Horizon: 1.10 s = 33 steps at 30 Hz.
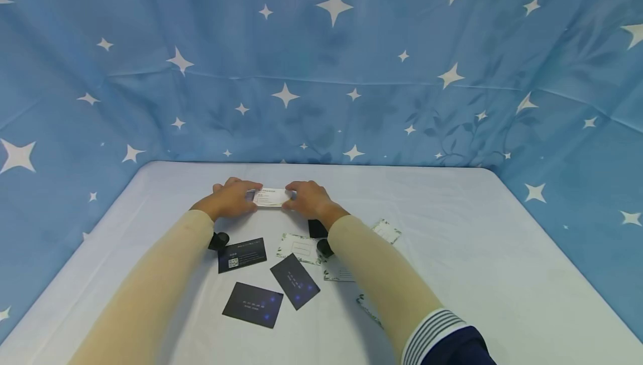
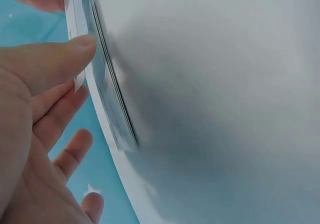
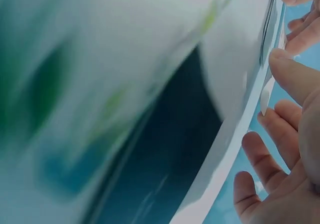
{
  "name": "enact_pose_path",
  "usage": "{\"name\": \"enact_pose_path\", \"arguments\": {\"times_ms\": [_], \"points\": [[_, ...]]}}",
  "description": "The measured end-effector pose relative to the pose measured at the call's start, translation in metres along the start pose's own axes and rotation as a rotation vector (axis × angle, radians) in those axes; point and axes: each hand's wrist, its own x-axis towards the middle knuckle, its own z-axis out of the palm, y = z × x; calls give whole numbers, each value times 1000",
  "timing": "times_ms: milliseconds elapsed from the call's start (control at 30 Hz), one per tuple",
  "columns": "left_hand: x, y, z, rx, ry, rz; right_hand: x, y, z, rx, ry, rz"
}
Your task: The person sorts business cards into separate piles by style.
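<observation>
Holding: a small stack of white cards (image 1: 271,197) sits between the two hands, on the table (image 1: 502,253) at its far middle.
Left hand (image 1: 232,198): thumb and fingers pinch the stack's left end; in the left wrist view the thumb tip (image 2: 75,46) presses the card edges (image 2: 107,84).
Right hand (image 1: 307,198): pinches the stack's right end; in the right wrist view the thumb (image 3: 295,76) lies against the card edge, the other fingers loosely curled behind it.
Nearer than the left hand: a dark card with a code square (image 1: 241,254), and nearer again two more dark cards (image 1: 294,281) (image 1: 253,305), all lying flat and apart from one another.
Between the forearms: a white card with a leafy border (image 1: 298,248).
Under the right forearm (image 1: 382,281): further leafy cards (image 1: 387,231), partly hidden by the sleeve, so their number cannot be told.
At each wrist: a black camera mount (image 1: 219,240).
Beyond the hands: a blue cloth with white stars (image 1: 321,63) rises behind the table.
</observation>
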Motion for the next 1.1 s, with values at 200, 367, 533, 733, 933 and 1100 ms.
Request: {"name": "enact_pose_path", "arguments": {"times_ms": [200,367,533,733,933,1100], "points": [[-6,-13,-10,21,-11,-23,8,-17,3,-13,6,1],[-10,-22,-16,36,-29,-41,13,-29,7,12,9,5],[-12,-28,-18,29,-52,-72,17,-35,14,4,6,11],[-12,-30,-17,17,-62,-93,21,-39,19,0,0,40],[-13,-33,-16,3,-75,-91,24,-40,22,21,-5,48],[-14,-36,-16,-27,-84,-86,27,-42,25,54,-2,32]]}}
